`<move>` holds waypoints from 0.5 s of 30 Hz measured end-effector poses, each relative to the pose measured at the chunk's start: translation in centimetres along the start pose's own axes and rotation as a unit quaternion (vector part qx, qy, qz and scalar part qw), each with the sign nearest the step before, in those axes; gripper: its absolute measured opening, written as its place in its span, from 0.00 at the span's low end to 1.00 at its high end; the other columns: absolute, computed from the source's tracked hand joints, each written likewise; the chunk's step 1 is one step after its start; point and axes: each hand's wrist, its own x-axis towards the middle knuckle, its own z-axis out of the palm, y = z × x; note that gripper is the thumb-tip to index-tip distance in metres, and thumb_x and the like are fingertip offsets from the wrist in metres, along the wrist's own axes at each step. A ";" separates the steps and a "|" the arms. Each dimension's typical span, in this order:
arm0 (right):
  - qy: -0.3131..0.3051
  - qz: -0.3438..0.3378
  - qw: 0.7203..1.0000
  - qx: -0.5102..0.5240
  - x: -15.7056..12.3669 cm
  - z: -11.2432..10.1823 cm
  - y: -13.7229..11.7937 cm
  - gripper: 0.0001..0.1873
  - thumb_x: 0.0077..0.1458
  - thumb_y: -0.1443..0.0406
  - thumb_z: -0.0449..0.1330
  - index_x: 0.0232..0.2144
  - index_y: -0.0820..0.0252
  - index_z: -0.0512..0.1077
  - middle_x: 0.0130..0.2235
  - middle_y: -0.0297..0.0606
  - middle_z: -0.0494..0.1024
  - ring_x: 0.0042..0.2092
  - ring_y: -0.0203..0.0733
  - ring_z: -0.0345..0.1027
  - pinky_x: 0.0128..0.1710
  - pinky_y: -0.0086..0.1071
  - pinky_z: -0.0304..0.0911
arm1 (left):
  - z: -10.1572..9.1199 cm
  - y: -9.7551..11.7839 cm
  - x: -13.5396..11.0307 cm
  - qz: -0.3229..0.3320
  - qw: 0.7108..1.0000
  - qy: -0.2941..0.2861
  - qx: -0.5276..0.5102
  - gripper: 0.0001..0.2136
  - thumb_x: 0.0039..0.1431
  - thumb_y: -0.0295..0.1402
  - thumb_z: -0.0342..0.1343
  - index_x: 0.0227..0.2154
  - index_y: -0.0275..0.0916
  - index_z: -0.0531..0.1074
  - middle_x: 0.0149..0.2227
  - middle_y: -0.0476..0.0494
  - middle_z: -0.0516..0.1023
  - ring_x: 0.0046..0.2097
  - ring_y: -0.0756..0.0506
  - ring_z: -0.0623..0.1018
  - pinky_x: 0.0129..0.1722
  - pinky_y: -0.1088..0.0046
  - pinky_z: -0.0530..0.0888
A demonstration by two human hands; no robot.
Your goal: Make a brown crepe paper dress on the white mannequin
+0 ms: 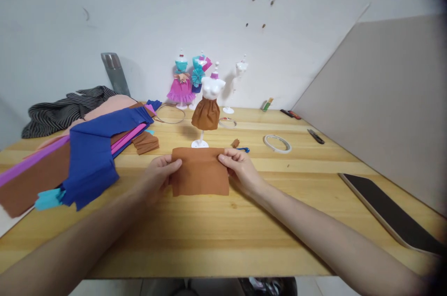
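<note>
A rectangular piece of brown crepe paper (200, 175) is stretched between my two hands above the table. My left hand (161, 172) pinches its upper left edge, thumb in front. At the upper right corner, my right hand (240, 168) grips the same sheet between thumb and fingers. Just behind the paper stands a small white mannequin (213, 87) dressed in a gathered brown skirt (206, 114), with a pink band at its neck. The sheet's top edge comes close to the mannequin's round base (199, 144).
Colored crepe paper (94, 140) is heaped on the left, beside a bottle (116, 74). Dressed mannequins (181, 84) and a bare one (241, 68) line the wall. Rightward lie a white ring (277, 143), a cutter (316, 136) and a dark flat device (387, 209) on the wooden table (209, 244).
</note>
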 end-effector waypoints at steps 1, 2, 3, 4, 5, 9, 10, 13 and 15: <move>0.000 0.003 1.000 0.003 0.0 0.0 0.0 0.15 0.38 0.56 0.71 0.22 0.61 0.74 0.19 0.31 0.69 0.20 0.30 0.54 0.21 0.27 0.48 | 0.0 0.0 0.0 0.000 1.000 -0.001 0.002 0.15 0.48 0.36 0.65 0.38 0.33 0.77 0.35 0.38 0.82 0.33 0.45 0.81 0.32 0.75 0.75; 0.000 0.004 1.000 0.007 0.0 -0.1 0.0 0.15 0.38 0.57 0.71 0.23 0.61 0.75 0.19 0.31 0.70 0.20 0.31 0.55 0.21 0.27 0.49 | 0.0 0.0 0.0 0.001 1.000 0.000 0.003 0.15 0.47 0.35 0.66 0.38 0.34 0.77 0.34 0.39 0.82 0.32 0.46 0.81 0.31 0.75 0.75; -0.002 0.004 1.000 0.011 0.0 -0.1 -0.1 0.15 0.38 0.57 0.71 0.24 0.61 0.75 0.19 0.31 0.70 0.20 0.31 0.55 0.21 0.27 0.49 | -0.1 0.0 0.1 0.002 1.000 0.003 0.004 0.14 0.47 0.35 0.66 0.37 0.34 0.78 0.33 0.39 0.82 0.31 0.46 0.81 0.31 0.76 0.75; -0.005 0.004 1.000 0.015 0.0 -0.1 -0.1 0.15 0.38 0.57 0.71 0.25 0.61 0.76 0.20 0.31 0.70 0.20 0.30 0.55 0.20 0.26 0.48 | -0.1 0.0 0.1 0.003 1.000 0.008 0.006 0.14 0.46 0.35 0.66 0.37 0.34 0.78 0.32 0.40 0.82 0.30 0.47 0.80 0.30 0.76 0.75; -0.010 0.004 1.000 0.018 0.0 -0.1 -0.1 0.15 0.38 0.57 0.71 0.26 0.61 0.76 0.20 0.31 0.70 0.20 0.30 0.55 0.20 0.26 0.48 | -0.1 -0.1 0.1 0.005 1.000 0.014 0.009 0.14 0.46 0.35 0.67 0.36 0.34 0.78 0.31 0.41 0.82 0.29 0.47 0.80 0.30 0.76 0.75; -0.019 -0.001 1.000 0.007 0.0 -0.2 0.0 0.15 0.38 0.57 0.71 0.26 0.61 0.77 0.19 0.31 0.70 0.20 0.29 0.55 0.19 0.25 0.46 | -0.1 -0.1 0.1 0.009 1.000 0.022 0.007 0.14 0.46 0.35 0.66 0.37 0.34 0.78 0.31 0.41 0.82 0.30 0.46 0.80 0.31 0.74 0.75; -0.014 -0.004 1.000 0.002 0.0 -0.2 0.0 0.15 0.38 0.57 0.71 0.25 0.62 0.76 0.19 0.31 0.70 0.20 0.29 0.55 0.19 0.25 0.45 | -0.1 0.0 0.0 0.011 1.000 0.019 0.004 0.14 0.47 0.34 0.66 0.37 0.34 0.78 0.32 0.41 0.82 0.32 0.46 0.81 0.32 0.74 0.75; -0.004 -0.009 1.000 0.001 0.0 -0.1 0.0 0.14 0.38 0.57 0.71 0.21 0.62 0.74 0.17 0.30 0.68 0.19 0.28 0.53 0.19 0.25 0.44 | 0.0 0.1 -0.1 0.015 1.000 0.015 0.002 0.14 0.49 0.35 0.64 0.38 0.34 0.78 0.34 0.40 0.82 0.34 0.46 0.81 0.33 0.75 0.75; -0.009 -0.003 1.000 0.005 0.0 -0.1 -0.1 0.15 0.38 0.57 0.71 0.21 0.62 0.75 0.17 0.30 0.68 0.19 0.28 0.53 0.19 0.25 0.44 | 0.0 0.0 -0.1 0.015 1.000 0.012 0.005 0.14 0.50 0.37 0.64 0.39 0.34 0.78 0.34 0.39 0.82 0.33 0.46 0.81 0.32 0.75 0.75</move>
